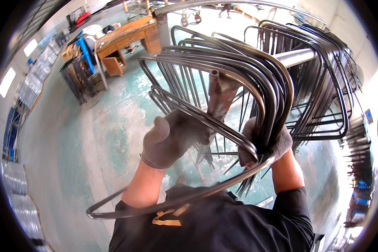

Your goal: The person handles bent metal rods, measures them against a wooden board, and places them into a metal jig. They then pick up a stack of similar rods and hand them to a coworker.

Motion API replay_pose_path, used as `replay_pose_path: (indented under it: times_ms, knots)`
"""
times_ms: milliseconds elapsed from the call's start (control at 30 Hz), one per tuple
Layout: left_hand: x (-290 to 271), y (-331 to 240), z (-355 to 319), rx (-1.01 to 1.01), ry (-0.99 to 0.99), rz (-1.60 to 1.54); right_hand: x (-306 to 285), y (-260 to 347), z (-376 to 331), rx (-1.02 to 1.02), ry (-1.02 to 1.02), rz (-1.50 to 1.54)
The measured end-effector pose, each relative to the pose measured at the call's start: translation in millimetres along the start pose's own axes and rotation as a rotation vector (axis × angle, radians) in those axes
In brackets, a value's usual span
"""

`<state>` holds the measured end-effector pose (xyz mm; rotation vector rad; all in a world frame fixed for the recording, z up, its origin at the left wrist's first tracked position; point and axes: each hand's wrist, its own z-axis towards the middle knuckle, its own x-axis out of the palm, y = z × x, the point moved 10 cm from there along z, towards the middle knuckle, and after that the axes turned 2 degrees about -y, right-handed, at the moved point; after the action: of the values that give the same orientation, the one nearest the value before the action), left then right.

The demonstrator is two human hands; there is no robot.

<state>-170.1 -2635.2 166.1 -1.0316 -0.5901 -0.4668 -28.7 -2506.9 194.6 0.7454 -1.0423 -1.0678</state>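
Closest to you, a bent dark steel rod frame [176, 200] with rounded corners crosses just above your black shirt, running from lower left up toward your right hand [265, 143]. Your left hand [170, 140], in a grey knit glove, is closed around a rod of the stack of dark bent steel rod frames [239, 71] hanging over a grey horizontal metal bar [296, 56]. Your right hand, also gloved in grey, is wrapped tight around the bunched lower bends of those frames, where the near frame meets it. Behind them lies the worn teal concrete floor [109, 126], and a brown wooden desk [128, 38] stands well apart at upper left.
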Motion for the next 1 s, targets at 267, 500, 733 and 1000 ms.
replay_pose_path:
  times_ms: [267,500,733,1000]
  knots:
    - [-9,-11,38,0.014,0.146,-0.541,16,16,-3,0.014,-0.221,0.019]
    - [35,-49,33,0.169,0.347,-0.258,13,29,-16,0.070,-0.607,-0.259]
    - [45,-73,25,0.290,0.364,-0.238,46,65,-8,-0.361,-0.848,-0.275]
    - [76,-92,21,0.389,0.456,-0.310,136,80,-33,-0.773,-0.964,-1.726]
